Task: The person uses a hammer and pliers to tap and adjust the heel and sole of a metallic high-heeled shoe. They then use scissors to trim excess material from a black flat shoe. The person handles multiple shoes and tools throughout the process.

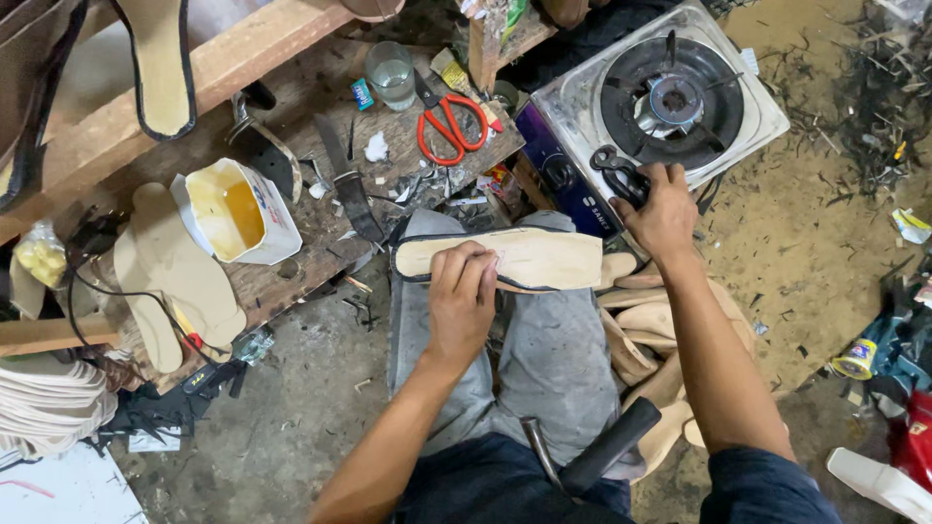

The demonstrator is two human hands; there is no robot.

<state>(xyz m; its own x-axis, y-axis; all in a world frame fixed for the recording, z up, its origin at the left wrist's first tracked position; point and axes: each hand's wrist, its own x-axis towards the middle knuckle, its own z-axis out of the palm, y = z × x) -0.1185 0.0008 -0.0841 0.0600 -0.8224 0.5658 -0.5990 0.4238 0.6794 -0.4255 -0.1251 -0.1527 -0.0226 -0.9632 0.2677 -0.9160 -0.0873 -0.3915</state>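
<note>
Head view, leftmost of what matters: my left hand [462,303] presses flat on a tan insole [515,260] edged with dark binding, fingers curled down over its near edge, pinning it across my grey-trousered knees. It looks light, thin and bendy, likely to flop if lifted by one end, so I judge the middle, under my palm, the best place to hold. Further right, my right hand [663,213] is closed around black pliers [621,178], right against the front of a single-burner gas stove [680,102]. By count: one insole under my grip, one pair of pliers, one stove; beyond my left hand, one pair of red scissors [450,126] and one glue tub [236,212].
</note>
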